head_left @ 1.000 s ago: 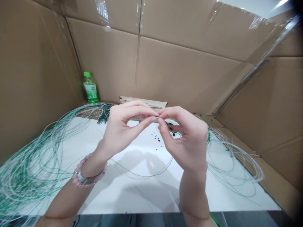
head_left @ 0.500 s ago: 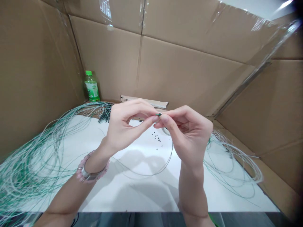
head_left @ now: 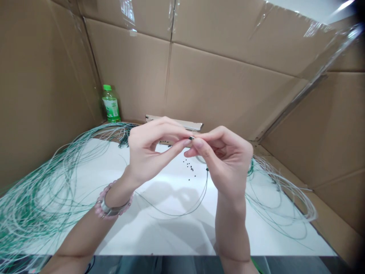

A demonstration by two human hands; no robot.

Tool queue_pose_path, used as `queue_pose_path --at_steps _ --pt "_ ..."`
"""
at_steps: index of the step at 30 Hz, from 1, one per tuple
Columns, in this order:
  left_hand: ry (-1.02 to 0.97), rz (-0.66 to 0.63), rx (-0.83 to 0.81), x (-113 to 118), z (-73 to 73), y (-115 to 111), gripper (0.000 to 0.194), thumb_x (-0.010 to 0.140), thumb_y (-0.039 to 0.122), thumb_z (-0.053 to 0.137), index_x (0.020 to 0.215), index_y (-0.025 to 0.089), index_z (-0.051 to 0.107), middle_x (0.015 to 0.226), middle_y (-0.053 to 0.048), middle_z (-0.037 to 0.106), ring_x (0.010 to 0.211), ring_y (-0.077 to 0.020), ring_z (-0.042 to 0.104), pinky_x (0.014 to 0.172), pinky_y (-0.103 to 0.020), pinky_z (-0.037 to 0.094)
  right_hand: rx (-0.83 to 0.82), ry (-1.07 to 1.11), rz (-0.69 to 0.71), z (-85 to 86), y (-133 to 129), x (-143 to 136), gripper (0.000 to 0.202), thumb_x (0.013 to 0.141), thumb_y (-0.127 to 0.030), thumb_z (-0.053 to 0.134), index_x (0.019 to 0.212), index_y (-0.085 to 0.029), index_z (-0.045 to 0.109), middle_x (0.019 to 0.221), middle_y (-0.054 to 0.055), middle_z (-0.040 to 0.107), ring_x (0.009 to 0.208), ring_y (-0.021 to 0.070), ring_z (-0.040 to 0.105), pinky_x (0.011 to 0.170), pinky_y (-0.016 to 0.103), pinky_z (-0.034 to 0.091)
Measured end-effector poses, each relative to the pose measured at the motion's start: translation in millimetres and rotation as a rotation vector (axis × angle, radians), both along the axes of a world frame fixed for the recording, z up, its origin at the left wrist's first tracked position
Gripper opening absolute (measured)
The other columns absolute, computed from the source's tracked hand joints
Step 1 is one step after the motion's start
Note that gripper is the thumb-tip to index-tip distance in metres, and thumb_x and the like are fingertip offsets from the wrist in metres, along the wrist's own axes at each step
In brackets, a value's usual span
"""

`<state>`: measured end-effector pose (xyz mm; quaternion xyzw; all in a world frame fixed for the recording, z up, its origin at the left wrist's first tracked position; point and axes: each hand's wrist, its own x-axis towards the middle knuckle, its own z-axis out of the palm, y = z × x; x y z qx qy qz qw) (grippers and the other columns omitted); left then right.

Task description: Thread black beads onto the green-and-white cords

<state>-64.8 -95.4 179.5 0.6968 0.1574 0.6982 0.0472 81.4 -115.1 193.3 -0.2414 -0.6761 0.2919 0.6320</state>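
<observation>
My left hand and my right hand meet above the middle of the white table, each in a thumb-and-finger pinch. Between their fingertips shows a tiny dark piece with a pale bit beside it; its exact kind is too small to make out. Both hands' fingers touch it, covering most of it. Below my right hand a thin wire curves over the table toward my left wrist, with a small black end near the right thumb. Several tiny black pieces lie scattered beneath the hands.
A large tangle of green and white wires covers the table's left side, its dark ends bunched at the back. More wires lie at the right. A green bottle stands in the back left corner. Cardboard walls enclose the table.
Both hands have shifted slightly left, still pinched together. The piece between the fingertips appears slightly turned. A small black end on the hanging wire now shows beside my right hand.
</observation>
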Motion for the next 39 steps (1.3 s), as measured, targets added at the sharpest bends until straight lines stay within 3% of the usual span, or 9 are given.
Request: queue_pose_path --at_steps 6,15,23,26,29,33,39 --pt "0.005 -0.035 -0.107 0 1.0 -4 0.005 0.077 0.024 0.072 0.082 0.025 0.073 0.076 -0.001 0.072 0.066 -0.0126 0.065 0.053 -0.024 0.056 0.032 0.054 0.010 -2.3 1 -2 0.007 0.082 -0.019 0.069 0.077 -0.021 0.064 0.069 -0.003 0.071 0.056 0.0116 0.070 0.052 0.021 0.060" --pt "0.157 0.159 0.085 -9 -0.9 -3 0.019 0.075 0.017 0.073 0.089 0.029 0.074 0.081 0.000 0.074 0.067 -0.0132 0.067 0.057 -0.025 0.056 -0.059 0.029 0.098 -1.9 3 1 0.009 0.084 -0.024 0.066 0.078 -0.020 0.062 0.062 -0.004 0.069 0.052 0.0107 0.067 0.053 0.022 0.060" --pt "0.135 0.176 0.249 -7 -0.4 3 0.014 0.078 0.014 0.070 0.087 0.025 0.071 0.076 0.000 0.073 0.063 -0.0105 0.066 0.055 -0.020 0.053 -0.096 0.021 0.181 -1.4 -1 -3 0.010 0.087 -0.026 0.063 0.079 -0.021 0.059 0.060 -0.005 0.068 0.049 0.0100 0.066 0.051 0.021 0.059" --pt "0.116 0.180 0.227 -6 -0.5 3 0.007 0.081 0.019 0.067 0.083 0.024 0.071 0.072 0.000 0.072 0.059 -0.0110 0.065 0.051 -0.021 0.051 -0.103 0.002 0.188 -0.6 0 -3 0.011 0.087 -0.027 0.062 0.079 -0.021 0.058 0.059 -0.006 0.067 0.050 0.0103 0.066 0.051 0.022 0.058" --pt "0.122 0.110 0.094 -7 1.9 1 0.006 0.082 0.020 0.066 0.078 0.023 0.069 0.068 0.000 0.070 0.057 -0.0095 0.062 0.048 -0.019 0.048 -0.050 -0.023 0.107 0.8 0 -1 0.007 0.087 -0.024 0.061 0.081 -0.021 0.061 0.064 -0.005 0.068 0.055 0.0093 0.067 0.050 0.019 0.056" --pt "0.199 0.061 -0.073 -11 7.6 -4 0.011 0.083 0.023 0.066 0.073 0.022 0.067 0.062 0.003 0.067 0.053 -0.0067 0.058 0.044 -0.016 0.044 0.074 -0.127 -0.105 3.1 -3 2 0.008 0.082 -0.015 0.064 0.078 -0.021 0.065 0.070 -0.004 0.068 0.062 0.0085 0.065 0.051 0.017 0.053" --pt "0.209 0.019 -0.156 -12 9.4 -7 0.014 0.081 0.032 0.068 0.071 0.022 0.067 0.058 0.003 0.063 0.050 -0.0067 0.055 0.042 -0.016 0.043 0.207 -0.240 -0.267 3.7 -11 3 0.014 0.074 -0.008 0.065 0.074 -0.022 0.065 0.067 -0.004 0.066 0.060 0.0096 0.060 0.051 0.020 0.053"
